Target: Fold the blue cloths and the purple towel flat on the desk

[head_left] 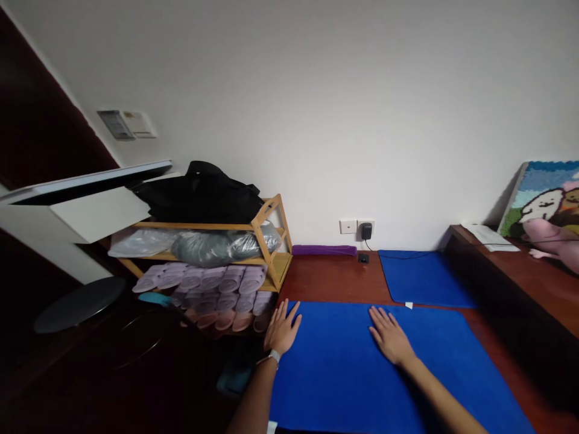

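Note:
A large blue cloth (335,374) lies spread flat on the reddish-brown wooden table. At its far left corner rests my left hand (281,331), fingers spread, partly over the cloth's left edge; a band is on that wrist. My right hand (389,334) lies palm down near the far edge of the same cloth, fingers stretched out. Neither hand holds anything. Just beyond, a smaller blue cloth (425,277) lies flat, with a small white tag (409,305) at its near edge.
A wooden rack (271,241) at the left carries a black bag (203,193), plastic-wrapped bundles and rows of slippers (226,280). Against the wall lie a folded purple cloth (324,250) and a plugged-in adapter (366,230). A raised ledge (506,271) with a pink plush toy (549,241) runs along the right.

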The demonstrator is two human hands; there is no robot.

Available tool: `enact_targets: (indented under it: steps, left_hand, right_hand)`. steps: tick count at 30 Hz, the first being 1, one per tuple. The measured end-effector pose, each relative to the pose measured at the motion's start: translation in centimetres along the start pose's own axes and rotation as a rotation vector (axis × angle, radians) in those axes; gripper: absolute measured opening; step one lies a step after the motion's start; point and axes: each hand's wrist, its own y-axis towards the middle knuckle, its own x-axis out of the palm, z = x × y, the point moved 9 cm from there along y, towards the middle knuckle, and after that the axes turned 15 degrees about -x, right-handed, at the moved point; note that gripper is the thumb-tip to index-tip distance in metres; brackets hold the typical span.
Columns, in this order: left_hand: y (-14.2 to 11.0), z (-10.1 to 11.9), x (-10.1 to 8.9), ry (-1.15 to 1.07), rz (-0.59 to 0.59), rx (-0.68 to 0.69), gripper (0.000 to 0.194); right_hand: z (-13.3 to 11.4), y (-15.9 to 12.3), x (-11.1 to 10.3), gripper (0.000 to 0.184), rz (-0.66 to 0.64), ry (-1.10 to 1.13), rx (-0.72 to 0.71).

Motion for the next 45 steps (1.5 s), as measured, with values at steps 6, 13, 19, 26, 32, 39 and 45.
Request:
enact_targets:
  steps: [6,13,19,26,32,39,45]
  left_hand:
    - [-0.1,0.1,0.0,-0.011,0.001,-0.006,0.053]
    - [0.7,-0.2,0.2,0.028,-0.101,-0.025,0.057]
    - [-0.9,0.9,-2.1,0.009,-0.036,-0.017,0.056]
    - [-11.6,5.0,-2.0,-0.003,-0.014,0.157,0.054]
    - [-14.8,2.7,-1.6,0.069,-0.025,0.019,0.06]
    - [-14.6,2.7,-1.8,0.043,-0.038,0.011,0.061]
    - [-14.7,2.9,-2.1,0.035,-0.035,0.013,0.06]
  right_hand:
    - [18.2,-12.0,-2.6,0.078,0.009,-0.139,0.403]
    - [24.6,-16.3,-4.5,0.088,0.08,-0.146,0.528]
    - [19.8,-13.7,-5.7,0.083,0.138,-0.155,0.47]
    - [-3.3,-4.8,-1.8,0.072,0.151,0.002,0.088]
    - [-13.5,-0.8,1.9,0.076,-0.002,0.148,-0.044]
    - [-4.4,-7.3,1.5,0.074,0.061,0.028,0.147]
    - [10.7,-19.6,-0.5,0.082,0.024,-0.186,0.449]
